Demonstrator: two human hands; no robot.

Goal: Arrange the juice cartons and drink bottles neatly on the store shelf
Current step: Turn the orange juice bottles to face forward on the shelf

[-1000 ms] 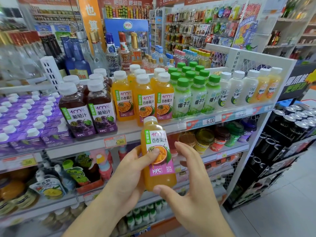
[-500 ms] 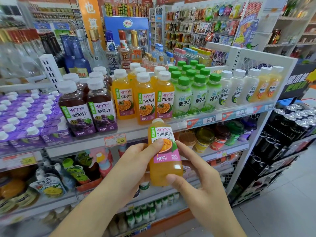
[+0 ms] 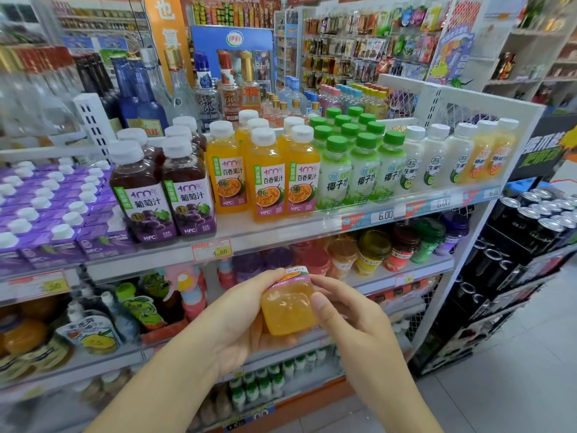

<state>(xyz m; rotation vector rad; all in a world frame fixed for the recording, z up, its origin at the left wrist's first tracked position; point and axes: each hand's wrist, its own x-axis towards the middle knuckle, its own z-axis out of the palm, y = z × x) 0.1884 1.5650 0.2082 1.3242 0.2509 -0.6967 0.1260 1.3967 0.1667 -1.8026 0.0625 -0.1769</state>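
Head view: orange juice bottle held in front of the store shelf, below its front edge, tipped so the square base faces the camera; cap end hidden, pointing toward the shelf. Left hand wraps the bottle's near side, thumb laid across the label end; right hand pinches the opposite side, thumb on the base corner. Both hands gripping, neither free. Bottle looks full, so probably moderately heavy; plastic wall stiff enough to hold shape but likely to give under a hard squeeze. Smooth base and glossy label may be slippery; best hold judged to be around the flat mid-body sides, not the cap. Above the bottle, on the shelf, stand matching orange bottles in rows. Left of those, grape juice bottles, then purple cartons. Right of the orange rows, green-capped bottles. Bottle needs turning upright before it goes in with its own kind.
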